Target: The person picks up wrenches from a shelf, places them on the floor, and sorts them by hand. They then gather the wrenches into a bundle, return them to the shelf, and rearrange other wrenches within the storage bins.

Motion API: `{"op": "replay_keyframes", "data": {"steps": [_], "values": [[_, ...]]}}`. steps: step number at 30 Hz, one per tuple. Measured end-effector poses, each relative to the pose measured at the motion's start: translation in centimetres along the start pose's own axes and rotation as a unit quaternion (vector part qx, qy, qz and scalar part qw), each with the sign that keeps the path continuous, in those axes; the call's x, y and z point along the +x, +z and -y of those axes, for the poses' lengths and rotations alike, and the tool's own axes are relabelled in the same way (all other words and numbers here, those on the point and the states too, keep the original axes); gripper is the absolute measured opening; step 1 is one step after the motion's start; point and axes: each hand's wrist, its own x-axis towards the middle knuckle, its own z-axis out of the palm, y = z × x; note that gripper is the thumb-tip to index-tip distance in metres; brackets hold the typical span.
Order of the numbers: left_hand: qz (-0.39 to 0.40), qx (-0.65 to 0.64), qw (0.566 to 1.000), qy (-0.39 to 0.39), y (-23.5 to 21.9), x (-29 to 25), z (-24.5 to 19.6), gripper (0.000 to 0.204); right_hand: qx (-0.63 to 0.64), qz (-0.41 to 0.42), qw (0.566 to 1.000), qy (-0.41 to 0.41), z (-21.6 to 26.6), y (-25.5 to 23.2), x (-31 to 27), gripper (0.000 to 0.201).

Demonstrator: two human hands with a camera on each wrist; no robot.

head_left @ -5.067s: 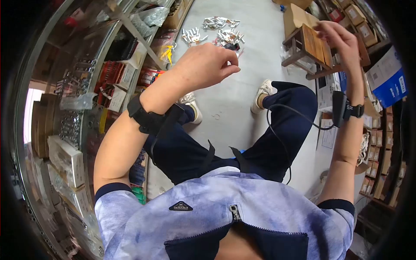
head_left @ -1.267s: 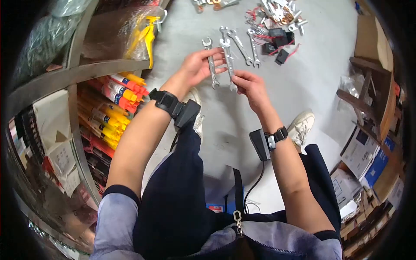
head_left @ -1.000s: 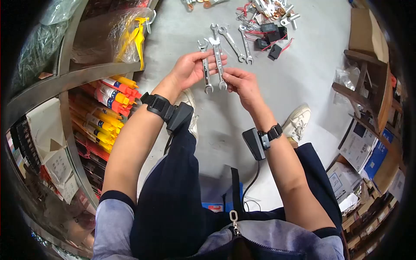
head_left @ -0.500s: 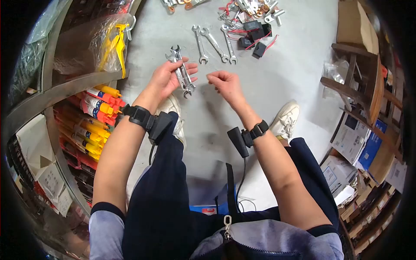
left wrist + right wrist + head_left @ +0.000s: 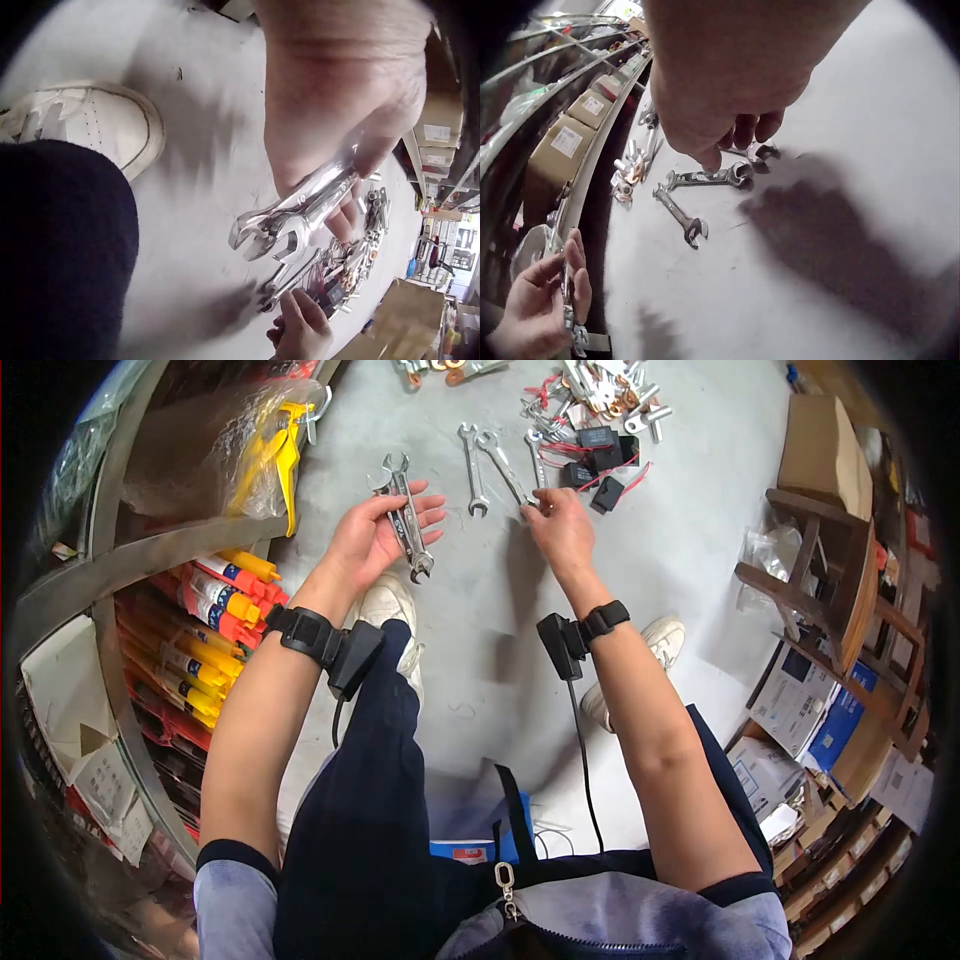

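Observation:
In the head view my left hand (image 5: pixel 375 538) lies palm up and holds a bunch of metal wrenches (image 5: pixel 408 525) under its thumb, their lower jaws side by side. On the grey floor are a left wrench (image 5: pixel 473 472), a slanted middle wrench (image 5: pixel 503 465) and a right wrench (image 5: pixel 537 450). My right hand (image 5: pixel 563 535) is at the lower ends of the middle and right ones, fingers bent down. In the right wrist view the thumb of my right hand (image 5: pixel 735 105) is just above one wrench (image 5: pixel 697 178); whether it grips any wrench cannot be told.
Black parts with red wires (image 5: pixel 600 450) and a heap of metal lugs (image 5: pixel 605 390) lie beyond the wrenches. A shelf with yellow and red tubes (image 5: pixel 215 600) stands left. At right are a wooden stool (image 5: pixel 850 590) and a cardboard box (image 5: pixel 822 455).
My right hand has left the wrenches at my left hand and moved forward to those on the floor. The wrenches in my left hand have come closer together.

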Motion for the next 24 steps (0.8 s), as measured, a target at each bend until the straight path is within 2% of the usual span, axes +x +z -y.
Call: {"op": "replay_keyframes", "data": {"steps": [6, 12, 18, 24], "values": [[-0.008, -0.008, 1.0, 0.003, -0.7, -0.6, -0.5, 0.038, -0.1, 0.029, 0.994, -0.01, 0.1, 0.9, 0.8, 0.025], [-0.014, -0.012, 1.0, 0.004, -1.3, -1.2, -1.0, 0.039, -0.093, -0.002, 0.996, -0.004, 0.0, 1.8, 0.8, 0.024], [-0.006, -0.023, 1.0, 0.003, -1.8, -1.6, -1.1, 0.038, -0.115, 0.018, 0.993, 0.016, 0.4, 1.8, 1.1, 0.022], [-0.012, -0.018, 1.0, 0.002, -2.1, -1.7, -1.0, 0.037, -0.116, 0.015, 0.993, -0.011, 0.5, 1.8, 1.1, 0.022]]}}
